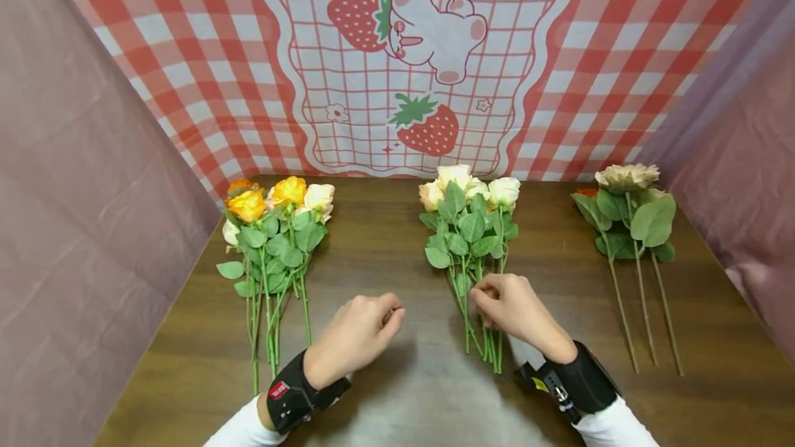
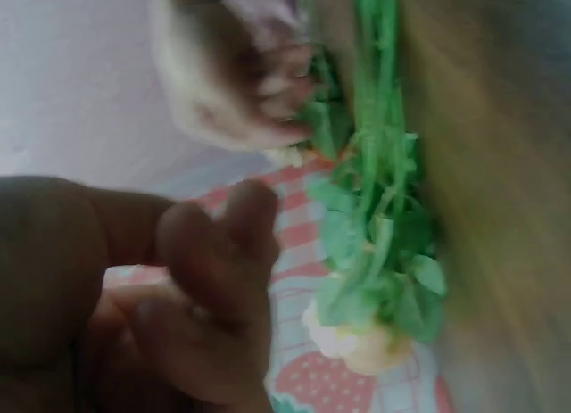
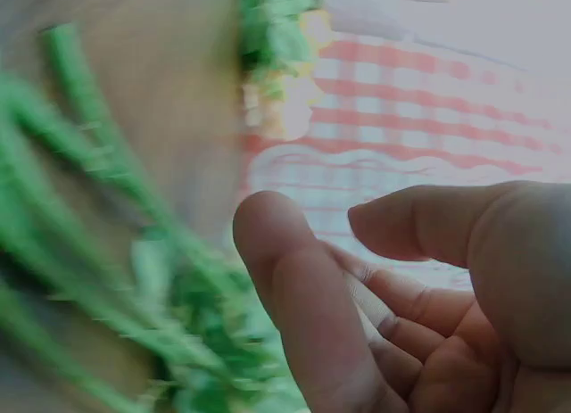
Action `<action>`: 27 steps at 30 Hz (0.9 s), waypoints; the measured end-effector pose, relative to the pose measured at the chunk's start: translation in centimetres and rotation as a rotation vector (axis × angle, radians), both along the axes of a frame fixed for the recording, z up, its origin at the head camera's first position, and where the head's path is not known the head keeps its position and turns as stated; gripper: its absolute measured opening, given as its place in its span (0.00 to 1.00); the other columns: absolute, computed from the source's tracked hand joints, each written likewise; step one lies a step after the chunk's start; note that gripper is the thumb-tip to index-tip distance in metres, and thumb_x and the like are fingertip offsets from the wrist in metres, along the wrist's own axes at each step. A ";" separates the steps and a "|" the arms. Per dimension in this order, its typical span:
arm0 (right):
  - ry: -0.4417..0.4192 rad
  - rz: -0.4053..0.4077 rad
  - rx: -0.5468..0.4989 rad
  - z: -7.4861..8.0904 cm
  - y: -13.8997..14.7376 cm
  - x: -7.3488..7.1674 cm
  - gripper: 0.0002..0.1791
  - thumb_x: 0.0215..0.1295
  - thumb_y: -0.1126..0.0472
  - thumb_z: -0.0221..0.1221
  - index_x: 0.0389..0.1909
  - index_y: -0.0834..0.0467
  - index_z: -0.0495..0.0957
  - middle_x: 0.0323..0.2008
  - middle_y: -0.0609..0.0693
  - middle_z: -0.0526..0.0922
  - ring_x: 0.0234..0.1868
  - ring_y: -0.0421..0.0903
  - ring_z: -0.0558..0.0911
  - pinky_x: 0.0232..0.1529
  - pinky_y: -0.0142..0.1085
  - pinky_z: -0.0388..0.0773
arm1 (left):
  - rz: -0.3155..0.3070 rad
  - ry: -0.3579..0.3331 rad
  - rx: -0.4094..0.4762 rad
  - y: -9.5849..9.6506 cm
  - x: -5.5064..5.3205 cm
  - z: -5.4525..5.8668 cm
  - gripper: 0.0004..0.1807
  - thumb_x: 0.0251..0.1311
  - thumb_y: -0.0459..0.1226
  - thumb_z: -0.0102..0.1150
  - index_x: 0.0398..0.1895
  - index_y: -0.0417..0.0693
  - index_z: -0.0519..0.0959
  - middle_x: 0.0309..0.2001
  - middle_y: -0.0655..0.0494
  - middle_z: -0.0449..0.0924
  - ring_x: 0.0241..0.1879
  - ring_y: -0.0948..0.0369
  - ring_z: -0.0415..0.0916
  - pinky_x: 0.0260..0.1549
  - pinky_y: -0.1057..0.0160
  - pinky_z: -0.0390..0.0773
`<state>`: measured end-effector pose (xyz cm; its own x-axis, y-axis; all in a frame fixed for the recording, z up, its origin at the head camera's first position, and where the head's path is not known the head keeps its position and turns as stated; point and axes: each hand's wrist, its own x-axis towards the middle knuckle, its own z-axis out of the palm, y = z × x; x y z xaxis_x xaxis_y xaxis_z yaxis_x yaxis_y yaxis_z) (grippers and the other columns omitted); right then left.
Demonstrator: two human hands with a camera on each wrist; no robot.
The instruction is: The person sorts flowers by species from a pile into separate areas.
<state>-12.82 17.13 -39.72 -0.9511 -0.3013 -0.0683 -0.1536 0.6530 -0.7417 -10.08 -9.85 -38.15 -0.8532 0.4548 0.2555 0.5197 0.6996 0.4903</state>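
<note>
My left hand [image 1: 358, 333] hovers over the table between two bunches of roses, its fingers loosely bent. Nothing is between its thumb and fingertips in the left wrist view. My right hand [image 1: 517, 310] is at the stems of the middle bunch of cream and white roses [image 1: 470, 216], partly covering them in the head view. In the right wrist view, a gap shows between its thumb and forefinger, with nothing held there. The green stems [image 3: 107, 190] lie beside the hand; whether the hand touches them I cannot tell.
Orange and cream roses [image 1: 273, 226] lie at the left. At the right are several long-stemmed flowers [image 1: 627, 178], one large and pale. All lie on a brown wooden table [image 1: 379, 240]. A red-checked cloth [image 1: 205, 67] hangs behind, with pinkish cloth [image 1: 93, 157] along the sides.
</note>
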 end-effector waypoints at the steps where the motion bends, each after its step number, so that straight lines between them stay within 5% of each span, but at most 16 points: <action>1: 0.023 0.000 -0.002 0.4 0.0 0.2 0.08 0.65 0.60 0.52 0.35 0.56 0.80 0.19 0.52 0.81 0.16 0.45 0.78 0.16 0.37 0.75 | 0.002 -0.012 -0.040 -0.2 -0.1 -0.3 0.05 0.59 0.38 0.53 0.30 0.50 0.79 0.21 0.62 0.79 0.18 0.69 0.69 0.15 0.65 0.75; 4: 0.072 -0.008 -0.020 1.4 -0.3 1.0 0.07 0.66 0.56 0.53 0.36 0.51 0.80 0.23 0.51 0.82 0.18 0.45 0.78 0.19 0.37 0.76 | 0.083 -0.013 -0.193 -1.8 -0.4 -1.1 0.04 0.54 0.34 0.55 0.23 0.47 0.76 0.18 0.54 0.77 0.16 0.61 0.71 0.11 0.59 0.74; 8: 0.083 0.013 -0.049 1.9 -1.1 1.6 0.06 0.66 0.57 0.53 0.36 0.49 0.79 0.24 0.48 0.81 0.19 0.44 0.77 0.20 0.36 0.76 | 0.306 0.019 -0.366 -5.6 -1.9 -1.6 0.07 0.46 0.26 0.53 0.16 0.40 0.71 0.14 0.43 0.76 0.13 0.49 0.72 0.07 0.50 0.74; 13: 0.074 0.038 -0.048 1.8 -1.7 2.0 0.06 0.65 0.60 0.53 0.34 0.50 0.79 0.22 0.44 0.80 0.17 0.42 0.77 0.17 0.35 0.75 | 0.489 -0.069 -0.399 -9.7 -4.2 -1.6 0.08 0.48 0.22 0.49 0.18 0.35 0.75 0.21 0.34 0.79 0.19 0.41 0.75 0.12 0.43 0.76; 17: 0.065 0.039 -0.049 1.8 -1.5 2.1 0.06 0.65 0.60 0.53 0.34 0.50 0.79 0.23 0.47 0.81 0.18 0.41 0.77 0.17 0.35 0.76 | 0.521 -0.197 -0.440 -11.3 -5.0 -1.9 0.09 0.51 0.22 0.46 0.23 0.33 0.77 0.26 0.31 0.80 0.23 0.38 0.76 0.15 0.41 0.77; 21: 0.070 0.037 -0.049 1.7 -1.4 2.0 0.06 0.64 0.61 0.54 0.34 0.52 0.80 0.23 0.49 0.81 0.17 0.41 0.77 0.17 0.35 0.76 | 0.487 -0.307 -0.482 -11.8 -5.5 -2.5 0.10 0.52 0.22 0.44 0.27 0.32 0.78 0.30 0.31 0.81 0.27 0.38 0.76 0.17 0.40 0.77; 27: 0.067 0.040 -0.048 1.7 -1.4 1.9 0.06 0.64 0.62 0.54 0.34 0.51 0.80 0.23 0.49 0.81 0.17 0.43 0.77 0.17 0.35 0.75 | 0.487 -0.350 -0.484 -11.7 -5.6 -2.2 0.09 0.49 0.22 0.46 0.27 0.34 0.78 0.31 0.32 0.81 0.27 0.39 0.76 0.17 0.41 0.77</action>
